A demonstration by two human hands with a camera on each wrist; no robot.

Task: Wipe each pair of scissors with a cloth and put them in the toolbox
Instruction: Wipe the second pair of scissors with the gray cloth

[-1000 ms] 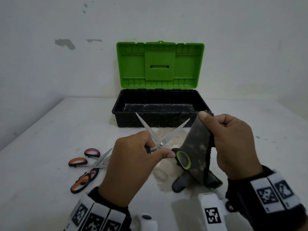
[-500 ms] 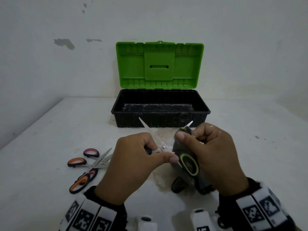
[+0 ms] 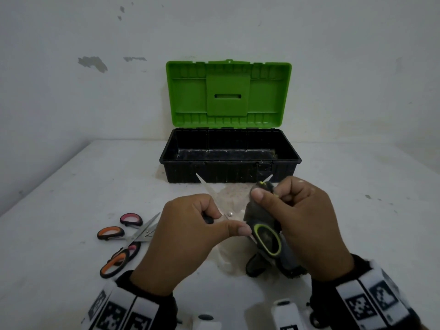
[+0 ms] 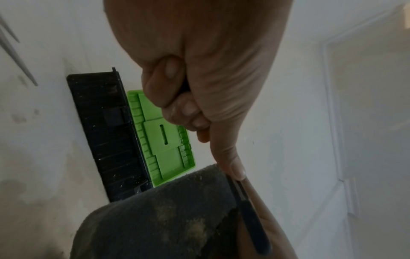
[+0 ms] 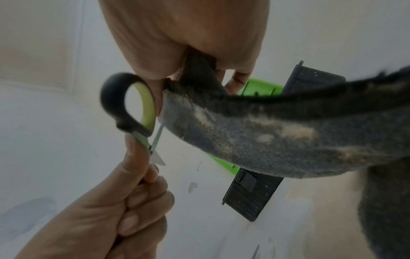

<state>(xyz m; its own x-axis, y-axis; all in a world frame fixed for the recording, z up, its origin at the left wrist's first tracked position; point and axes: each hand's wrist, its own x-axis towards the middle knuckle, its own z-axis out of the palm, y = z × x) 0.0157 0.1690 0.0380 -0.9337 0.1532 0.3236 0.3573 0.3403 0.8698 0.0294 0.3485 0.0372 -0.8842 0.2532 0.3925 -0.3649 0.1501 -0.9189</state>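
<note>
Left hand [image 3: 190, 236] clamps green-handled scissors [image 3: 266, 241] near pivot, blades splayed toward toolbox [image 3: 228, 160]. Right hand [image 3: 300, 225] pinches cloth [image 3: 259, 206] round right blade (tip peeking out), nearer toolbox. Both just before toolbox.

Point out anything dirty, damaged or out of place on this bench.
The cloth doing the wiping is itself caked with pale dust. Gritty residue lines the open toolbox floor and dusts the table just in front of it. The wall has chipped paint patches. The waiting scissors lie crossed in a loose heap.
</note>
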